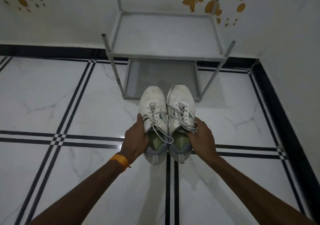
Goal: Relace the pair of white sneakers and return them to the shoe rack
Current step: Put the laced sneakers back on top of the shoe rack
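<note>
The floor (69, 103) is white marble tile with dark double lines, and it meets the white wall (72, 20), which carries yellow butterfly stickers, at a black skirting. Against this wall stands the grey shoe rack (166, 51) with 2 shelves, an upper one and a lower one close to the floor; both look free, so I judge either could take the pair. In front of the rack the 2 white sneakers are held side by side, toes pointing toward the lower shelf and heels toward the person, probably so that they can go in toe first without turning. The left sneaker (152, 107) and the right sneaker (180, 105) touch along their inner sides, which keeps them as 1 pair during the carry. I cannot tell if the soles rest on the floor or hang just above it. The left hand (136, 138), with an orange thread band (120, 160) at the wrist, grasps the left sneaker at its collar, fingers inside the opening. The right hand (201, 136) grasps the right sneaker in the same manner. The laces (155, 121) run through the eyelets on both shoes, but the ends lie loose over the openings, so the lacing seems done and the placing remains.
</note>
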`<act>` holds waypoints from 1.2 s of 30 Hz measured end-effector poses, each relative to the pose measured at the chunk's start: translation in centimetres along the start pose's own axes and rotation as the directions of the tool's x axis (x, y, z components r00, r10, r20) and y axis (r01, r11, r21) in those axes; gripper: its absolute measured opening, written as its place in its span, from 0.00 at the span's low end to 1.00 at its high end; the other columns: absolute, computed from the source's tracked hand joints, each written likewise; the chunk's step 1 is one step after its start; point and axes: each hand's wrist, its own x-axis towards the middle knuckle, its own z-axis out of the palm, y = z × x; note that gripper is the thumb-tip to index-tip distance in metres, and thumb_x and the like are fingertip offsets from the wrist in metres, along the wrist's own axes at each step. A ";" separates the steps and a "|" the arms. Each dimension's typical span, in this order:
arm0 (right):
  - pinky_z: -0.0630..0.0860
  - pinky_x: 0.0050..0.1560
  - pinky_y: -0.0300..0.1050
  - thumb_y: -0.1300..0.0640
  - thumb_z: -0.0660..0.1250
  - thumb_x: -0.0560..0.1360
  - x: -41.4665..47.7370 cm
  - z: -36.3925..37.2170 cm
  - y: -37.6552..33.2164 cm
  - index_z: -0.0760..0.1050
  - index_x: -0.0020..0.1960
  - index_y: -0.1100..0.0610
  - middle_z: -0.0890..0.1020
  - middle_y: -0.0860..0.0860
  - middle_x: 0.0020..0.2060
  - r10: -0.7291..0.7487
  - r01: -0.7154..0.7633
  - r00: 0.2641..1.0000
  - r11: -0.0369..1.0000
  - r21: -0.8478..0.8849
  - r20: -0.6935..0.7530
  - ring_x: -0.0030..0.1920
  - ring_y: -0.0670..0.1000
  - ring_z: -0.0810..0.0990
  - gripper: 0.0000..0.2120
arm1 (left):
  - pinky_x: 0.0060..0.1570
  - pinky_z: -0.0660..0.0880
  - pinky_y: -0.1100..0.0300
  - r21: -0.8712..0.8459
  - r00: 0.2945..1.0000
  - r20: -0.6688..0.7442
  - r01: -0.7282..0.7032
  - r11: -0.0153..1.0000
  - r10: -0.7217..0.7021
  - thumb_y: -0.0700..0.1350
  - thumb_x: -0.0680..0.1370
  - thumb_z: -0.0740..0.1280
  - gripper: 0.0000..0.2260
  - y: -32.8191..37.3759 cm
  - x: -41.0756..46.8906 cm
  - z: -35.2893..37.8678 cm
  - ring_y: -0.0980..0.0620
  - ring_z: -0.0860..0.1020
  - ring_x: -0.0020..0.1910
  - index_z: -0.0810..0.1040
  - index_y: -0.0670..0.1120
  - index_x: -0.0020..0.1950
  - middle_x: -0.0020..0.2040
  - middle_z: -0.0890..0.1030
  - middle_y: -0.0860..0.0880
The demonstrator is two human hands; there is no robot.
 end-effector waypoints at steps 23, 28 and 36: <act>0.71 0.46 0.43 0.59 0.63 0.76 12.5 -31.4 -40.1 0.72 0.64 0.53 0.79 0.52 0.55 0.041 -0.031 0.994 0.994 -0.100 0.098 0.53 0.54 0.79 0.16 | 0.61 0.75 0.48 0.021 0.999 0.019 0.034 0.999 -0.034 0.40 0.77 0.65 0.32 31.0 14.5 -38.6 0.38 0.78 0.61 0.55 0.40 0.78 0.65 0.77 0.37; 0.76 0.49 0.48 0.59 0.65 0.75 20.6 -25.8 -36.8 0.73 0.62 0.53 0.82 0.52 0.54 0.100 -0.090 0.989 0.991 -0.097 0.107 0.54 0.56 0.80 0.16 | 0.59 0.78 0.45 0.013 0.996 0.078 0.035 0.999 -0.036 0.47 0.77 0.65 0.33 25.2 23.2 -33.8 0.40 0.79 0.59 0.54 0.43 0.78 0.65 0.77 0.39; 0.77 0.50 0.50 0.59 0.64 0.77 31.9 -14.7 -27.3 0.72 0.64 0.55 0.83 0.56 0.53 0.205 -0.179 0.968 0.968 -0.176 0.143 0.52 0.60 0.81 0.16 | 0.61 0.74 0.46 0.063 0.982 0.172 0.063 0.996 -0.073 0.42 0.78 0.63 0.31 15.9 34.0 -22.7 0.35 0.76 0.61 0.54 0.40 0.78 0.67 0.75 0.35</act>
